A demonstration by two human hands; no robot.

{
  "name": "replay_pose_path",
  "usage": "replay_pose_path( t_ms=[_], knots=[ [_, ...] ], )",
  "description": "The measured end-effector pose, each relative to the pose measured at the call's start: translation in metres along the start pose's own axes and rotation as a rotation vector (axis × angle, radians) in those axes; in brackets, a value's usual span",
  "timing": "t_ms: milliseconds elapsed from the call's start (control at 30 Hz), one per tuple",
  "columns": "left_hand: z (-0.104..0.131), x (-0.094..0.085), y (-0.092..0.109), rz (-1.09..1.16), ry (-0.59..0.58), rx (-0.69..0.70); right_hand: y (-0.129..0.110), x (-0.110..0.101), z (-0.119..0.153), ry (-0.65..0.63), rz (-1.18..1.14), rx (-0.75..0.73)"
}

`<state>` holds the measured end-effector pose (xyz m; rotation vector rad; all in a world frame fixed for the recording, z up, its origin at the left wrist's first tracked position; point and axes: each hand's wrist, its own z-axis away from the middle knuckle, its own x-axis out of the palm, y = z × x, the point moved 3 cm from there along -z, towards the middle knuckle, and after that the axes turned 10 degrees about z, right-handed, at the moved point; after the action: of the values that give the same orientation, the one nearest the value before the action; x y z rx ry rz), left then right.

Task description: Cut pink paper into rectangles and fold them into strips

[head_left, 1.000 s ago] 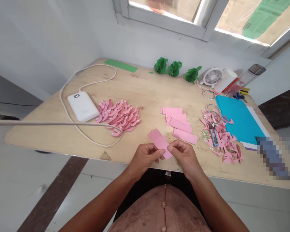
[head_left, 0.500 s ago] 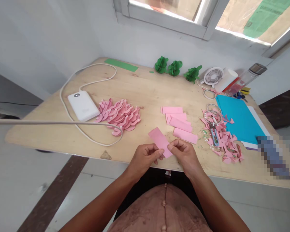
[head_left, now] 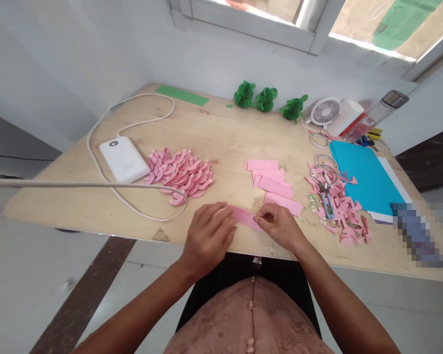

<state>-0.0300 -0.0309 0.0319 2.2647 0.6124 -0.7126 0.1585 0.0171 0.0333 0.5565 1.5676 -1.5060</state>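
A pink paper strip point(head_left: 244, 218) lies slanted near the table's front edge. My right hand point(head_left: 280, 226) pinches its right end between thumb and fingertips. Over the strip's left end is my left hand point(head_left: 209, 235), back up, fingers stretched across toward the paper and slightly blurred; its thumb is mostly hidden. Just beyond, several folded pink paper pieces point(head_left: 275, 186) lie in a loose, overlapping column. To the left of them a heap of curved pink paper cutouts point(head_left: 186, 173) is spread out.
A white power bank point(head_left: 123, 160) with a looping cable point(head_left: 102, 169) sits at left. Scissors point(head_left: 328, 199) rest on pink scraps point(head_left: 349, 216) at right, beside a blue sheet point(head_left: 367, 177). Green paper flowers point(head_left: 266, 100), a small fan point(head_left: 325, 112) and a bottle point(head_left: 378, 115) stand along the back.
My left hand has let go of the strip's lower edge and moved left and up over its far end. The strip has turned flatter; my right hand keeps its pinch.
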Motion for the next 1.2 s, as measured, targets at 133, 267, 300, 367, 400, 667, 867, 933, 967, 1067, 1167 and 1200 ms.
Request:
replay_pose_path(
  t_ms=[133,267,300,367,400,667,867,933,967,1067,1167,1200],
  knots=[
    [0.005,0.018,0.003,-0.049,-0.296,0.123,-0.006,-0.003,-0.008,-0.008,0.258,-0.053],
    [0.011,0.027,0.0,-0.097,-0.421,0.046,-0.009,-0.003,-0.013,0.01,0.373,-0.06],
    [0.012,0.028,0.0,-0.102,-0.439,0.033,-0.009,-0.003,-0.014,0.016,0.391,-0.061],
    [0.014,0.03,-0.001,-0.108,-0.466,0.019,-0.01,-0.002,-0.015,0.025,0.421,-0.066],
    [0.014,0.03,-0.001,-0.111,-0.477,0.017,-0.011,-0.001,-0.016,0.029,0.435,-0.068],
    [0.018,0.034,-0.003,-0.174,-0.472,0.026,-0.011,-0.002,-0.007,0.153,0.618,-0.179],
    [0.019,0.034,-0.003,-0.174,-0.471,0.028,-0.013,0.004,0.034,0.376,0.584,-0.406],
    [0.019,0.034,-0.003,-0.173,-0.473,0.026,-0.013,0.011,0.045,0.355,0.614,-0.434],
    [0.019,0.034,-0.003,-0.171,-0.475,0.025,-0.012,0.015,0.049,0.341,0.631,-0.438],
    [0.019,0.035,-0.003,-0.17,-0.481,0.021,-0.009,0.021,0.054,0.312,0.68,-0.439],
    [0.02,0.035,-0.003,-0.173,-0.481,0.02,-0.006,0.02,0.054,0.286,0.724,-0.447],
    [0.019,0.035,-0.003,-0.173,-0.479,0.021,-0.005,0.018,0.054,0.279,0.739,-0.452]
  ],
)
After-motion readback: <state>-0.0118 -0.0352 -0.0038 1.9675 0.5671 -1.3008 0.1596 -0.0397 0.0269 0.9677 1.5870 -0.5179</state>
